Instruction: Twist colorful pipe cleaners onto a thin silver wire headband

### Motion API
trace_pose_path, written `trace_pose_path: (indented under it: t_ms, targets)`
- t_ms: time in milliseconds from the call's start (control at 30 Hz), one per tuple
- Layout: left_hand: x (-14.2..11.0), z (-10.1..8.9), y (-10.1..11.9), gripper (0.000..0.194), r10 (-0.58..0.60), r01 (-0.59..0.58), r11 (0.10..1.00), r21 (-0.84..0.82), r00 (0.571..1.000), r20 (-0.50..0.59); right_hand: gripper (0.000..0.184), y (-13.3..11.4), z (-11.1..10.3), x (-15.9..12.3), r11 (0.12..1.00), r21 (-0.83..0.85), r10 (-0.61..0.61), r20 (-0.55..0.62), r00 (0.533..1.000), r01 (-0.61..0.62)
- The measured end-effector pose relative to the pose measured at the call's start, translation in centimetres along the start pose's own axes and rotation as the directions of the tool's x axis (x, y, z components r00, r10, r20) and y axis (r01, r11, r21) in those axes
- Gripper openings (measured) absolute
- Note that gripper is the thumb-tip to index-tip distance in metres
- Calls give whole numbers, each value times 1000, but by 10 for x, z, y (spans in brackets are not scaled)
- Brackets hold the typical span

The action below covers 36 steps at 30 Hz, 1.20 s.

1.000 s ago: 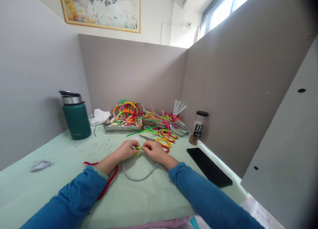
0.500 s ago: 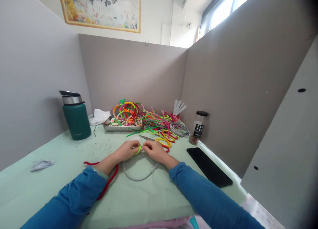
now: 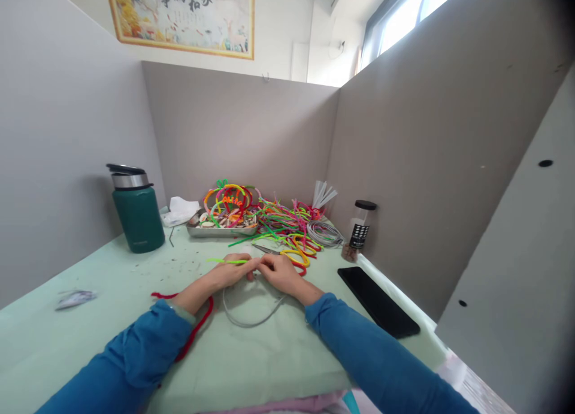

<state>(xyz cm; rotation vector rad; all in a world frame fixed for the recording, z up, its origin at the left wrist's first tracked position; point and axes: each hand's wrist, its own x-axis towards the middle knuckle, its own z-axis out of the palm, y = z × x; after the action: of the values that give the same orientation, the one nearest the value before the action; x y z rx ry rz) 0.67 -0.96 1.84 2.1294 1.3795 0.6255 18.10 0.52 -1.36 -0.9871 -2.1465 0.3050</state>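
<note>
My left hand (image 3: 231, 274) and my right hand (image 3: 284, 275) meet low over the table, fingertips touching. A lime green pipe cleaner (image 3: 228, 262) runs from the left fingers back over the top of that hand, its free end pointing left. Below both hands curves a thin grey wire (image 3: 252, 326), its two sides passing up under them. The right finger and thumb are pinched at the join, apparently on the wire; the exact grip is hidden. Under my left forearm lies a red pipe cleaner (image 3: 194, 337).
Scissors with yellow and red handles (image 3: 300, 258) lie just beyond my right hand. Behind are a metal tray (image 3: 222, 232), a pile of coloured pipe cleaners (image 3: 283, 219) and coiled grey wire (image 3: 326, 234). A green bottle (image 3: 138, 219), clear jar (image 3: 358, 231) and black phone (image 3: 378, 301) flank the area.
The lime pipe cleaner, bent round at the fingertips before, now stretches leftward over my left hand. The left fingers have shifted slightly; the right hand is nearly still.
</note>
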Motion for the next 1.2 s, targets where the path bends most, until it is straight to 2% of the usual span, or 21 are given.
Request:
trace_pose_path:
  t_ms: [133,200,433,633,1000,1200]
  targets:
    - [1,0,-1,44,109,-108,993,55,994,-7,16,2,1,0,1000,-7,-1,-1,1000,1]
    - [0,-1,0,44,125,-124,990,60,992,-9,17,3,2,0,1000,-10,-2,-9,1000,2]
    - [-3,-3,8,36,72,-72,997,27,997,-4,19,0,1,-1,1000,-2,-4,-17,1000,4]
    - [-1,-1,4,28,37,-37,999,-22,999,12,17,-1,1,-1,1000,11,3,-1,1000,-3]
    - [2,1,-3,30,42,-42,999,-29,999,-6,19,-2,1,0,1000,25,17,-30,999,-16]
    - [5,3,-5,31,3,-4,998,-64,1000,-22,20,-1,4,2,999,12,51,-73,996,-50]
